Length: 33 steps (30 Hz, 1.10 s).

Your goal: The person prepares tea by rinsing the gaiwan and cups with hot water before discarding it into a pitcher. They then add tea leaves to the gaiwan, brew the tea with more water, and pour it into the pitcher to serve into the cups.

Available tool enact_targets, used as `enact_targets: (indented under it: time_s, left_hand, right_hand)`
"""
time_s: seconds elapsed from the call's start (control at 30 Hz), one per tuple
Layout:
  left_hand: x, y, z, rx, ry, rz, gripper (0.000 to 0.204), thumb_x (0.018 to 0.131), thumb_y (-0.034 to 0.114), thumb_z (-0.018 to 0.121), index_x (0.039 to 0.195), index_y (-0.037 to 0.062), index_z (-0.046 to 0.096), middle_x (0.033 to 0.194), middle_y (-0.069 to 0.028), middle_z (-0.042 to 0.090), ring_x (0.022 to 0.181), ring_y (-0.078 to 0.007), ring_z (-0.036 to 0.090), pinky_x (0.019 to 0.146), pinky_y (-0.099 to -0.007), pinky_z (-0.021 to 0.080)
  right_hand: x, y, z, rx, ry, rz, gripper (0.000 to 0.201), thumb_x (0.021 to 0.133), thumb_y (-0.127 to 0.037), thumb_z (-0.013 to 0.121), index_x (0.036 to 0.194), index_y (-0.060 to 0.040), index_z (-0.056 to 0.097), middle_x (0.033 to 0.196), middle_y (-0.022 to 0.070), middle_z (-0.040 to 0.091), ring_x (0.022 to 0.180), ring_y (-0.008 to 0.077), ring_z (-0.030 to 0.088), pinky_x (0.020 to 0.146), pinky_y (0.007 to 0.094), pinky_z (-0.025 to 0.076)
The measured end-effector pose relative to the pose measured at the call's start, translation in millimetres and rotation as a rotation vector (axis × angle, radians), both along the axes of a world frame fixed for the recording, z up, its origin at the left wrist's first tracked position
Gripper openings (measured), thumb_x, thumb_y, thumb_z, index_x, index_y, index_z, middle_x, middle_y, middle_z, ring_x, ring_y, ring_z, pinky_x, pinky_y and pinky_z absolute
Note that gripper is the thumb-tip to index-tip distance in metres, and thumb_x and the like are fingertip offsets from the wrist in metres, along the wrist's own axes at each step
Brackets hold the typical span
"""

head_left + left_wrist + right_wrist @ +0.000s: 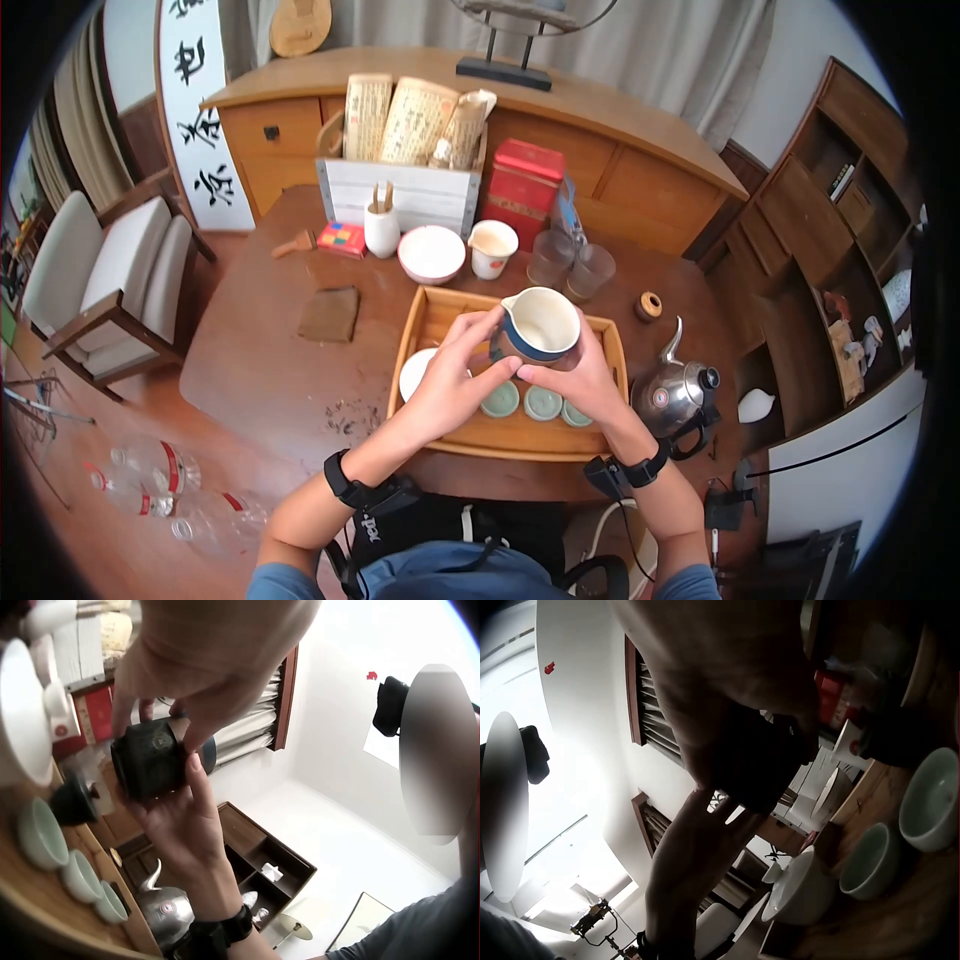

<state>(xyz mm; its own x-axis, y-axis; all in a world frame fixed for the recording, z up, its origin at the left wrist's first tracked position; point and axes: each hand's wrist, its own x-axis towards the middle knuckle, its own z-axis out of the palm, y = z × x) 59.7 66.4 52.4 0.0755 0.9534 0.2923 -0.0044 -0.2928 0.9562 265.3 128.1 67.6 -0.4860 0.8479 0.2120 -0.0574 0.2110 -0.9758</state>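
A spouted pitcher [543, 325], cream inside with a dark blue band, is held above the wooden tray by both hands. My left hand [455, 375] grips its left side, and my right hand [585, 375] grips its right side; the thumbs nearly meet on the near side. In the left wrist view the pitcher's dark body [154, 757] lies tilted between the left hand [217, 667] and the right hand [184, 829]. The right wrist view shows it as a dark shape [757, 761] in shadow. Below the hands are green cups [542, 402] and a white lidded bowl [802, 889].
The tray [470, 440] lies on a brown table [240, 340]. Behind it stand a white bowl [431, 254], a cream cup [493, 248], two clear glasses [551, 258] and a red tin [524, 190]. A steel kettle [672, 398] stands right; a brown cloth [329, 314] lies left.
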Motion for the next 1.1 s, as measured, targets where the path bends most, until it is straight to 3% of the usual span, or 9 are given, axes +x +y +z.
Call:
enact_targets:
  time_s: [0.1, 0.27, 0.43, 0.53, 0.57, 0.67, 0.97, 1.07, 1.1]
  left_hand:
    - [25, -8, -17, 0.005, -0.067, -0.016, 0.064, 0.104, 0.013, 0.07, 0.161, 0.0011, 0.044, 0.148, -0.0143, 0.05, 0.135, -0.0249, 0.057, 0.115, -0.0397, 0.049]
    - [46, -29, -28, -0.105, -0.051, -0.106, 0.061, 0.109, 0.011, 0.062, 0.165, 0.0061, 0.039, 0.153, -0.0118, 0.044, 0.147, -0.0238, 0.045, 0.12, -0.0401, 0.044]
    - [61, -56, -46, -0.096, -0.038, -0.149, 0.072, 0.109, 0.011, 0.061, 0.171, 0.0056, 0.024, 0.172, -0.0156, 0.03, 0.155, -0.0269, 0.038, 0.122, -0.0396, 0.041]
    - [71, -73, -54, -0.145, -0.087, -0.134, 0.08, 0.107, 0.016, 0.063, 0.17, -0.0007, 0.017, 0.172, -0.0243, 0.031, 0.157, -0.0317, 0.037, 0.113, -0.0355, 0.046]
    - [72, -73, -67, -0.048, 0.049, -0.1, 0.084, 0.107, 0.018, 0.063, 0.171, 0.0005, 0.011, 0.171, -0.025, 0.034, 0.154, -0.0325, 0.042, 0.105, -0.034, 0.051]
    - [68, -73, -68, -0.264, -0.059, -0.218, 0.083, 0.108, 0.018, 0.063, 0.171, 0.0004, 0.011, 0.168, -0.027, 0.04, 0.151, -0.0339, 0.047, 0.104, -0.0356, 0.053]
    - [65, -71, -74, -0.247, -0.148, -0.243, 0.083, 0.109, 0.017, 0.06, 0.171, 0.0003, 0.008, 0.165, -0.0297, 0.043, 0.15, -0.0374, 0.049, 0.113, -0.0412, 0.048]
    - [64, -71, -78, -0.201, -0.127, -0.225, 0.084, 0.109, 0.017, 0.06, 0.171, 0.0012, 0.006, 0.165, -0.0297, 0.042, 0.15, -0.039, 0.048, 0.114, -0.0428, 0.048]
    - [64, -71, -77, -0.226, -0.134, -0.239, 0.084, 0.109, 0.017, 0.06, 0.171, 0.0015, 0.005, 0.166, -0.0297, 0.042, 0.151, -0.0393, 0.048, 0.113, -0.0431, 0.048]
  right_hand:
    - [20, -18, -7, -0.07, -0.054, -0.066, 0.09, 0.081, -0.01, 0.094, 0.155, -0.0019, 0.042, 0.148, 0.0108, 0.056, 0.14, 0.0212, 0.055, 0.118, 0.039, 0.045]
    - [50, -34, -18, -0.019, -0.127, -0.11, 0.092, 0.077, -0.009, 0.095, 0.153, -0.0016, 0.044, 0.144, 0.0103, 0.058, 0.136, 0.0207, 0.057, 0.116, 0.0382, 0.046]
    - [64, -45, -19, -0.004, -0.27, -0.139, 0.092, 0.075, -0.012, 0.096, 0.15, 0.0002, 0.046, 0.143, 0.0111, 0.059, 0.134, 0.0214, 0.058, 0.116, 0.0379, 0.046]
    - [63, -50, -12, -0.004, -0.37, -0.119, 0.091, 0.074, -0.016, 0.096, 0.149, 0.0008, 0.047, 0.14, 0.0122, 0.061, 0.133, 0.0218, 0.059, 0.115, 0.0379, 0.046]
    - [62, -51, -10, -0.005, -0.4, -0.111, 0.091, 0.074, -0.018, 0.096, 0.149, 0.001, 0.047, 0.139, 0.0127, 0.062, 0.132, 0.0219, 0.06, 0.114, 0.038, 0.047]
    - [61, -50, -6, 0.064, -0.552, -0.096, 0.091, 0.073, -0.023, 0.096, 0.148, 0.0002, 0.05, 0.137, 0.0148, 0.064, 0.131, 0.0241, 0.061, 0.112, 0.0391, 0.048]
    - [59, -41, -8, 0.15, -0.723, -0.102, 0.089, 0.072, -0.028, 0.095, 0.146, -0.001, 0.053, 0.14, 0.0201, 0.063, 0.132, 0.0342, 0.062, 0.113, 0.0429, 0.047]
    - [54, -38, 2, 0.181, -0.826, -0.077, 0.091, 0.071, -0.026, 0.094, 0.148, -0.001, 0.051, 0.136, 0.0149, 0.065, 0.129, 0.025, 0.061, 0.113, 0.0393, 0.046]
    - [52, -38, 5, 0.185, -0.843, -0.075, 0.091, 0.071, -0.027, 0.094, 0.147, -0.0011, 0.052, 0.136, 0.0155, 0.065, 0.129, 0.0262, 0.062, 0.113, 0.0398, 0.046]
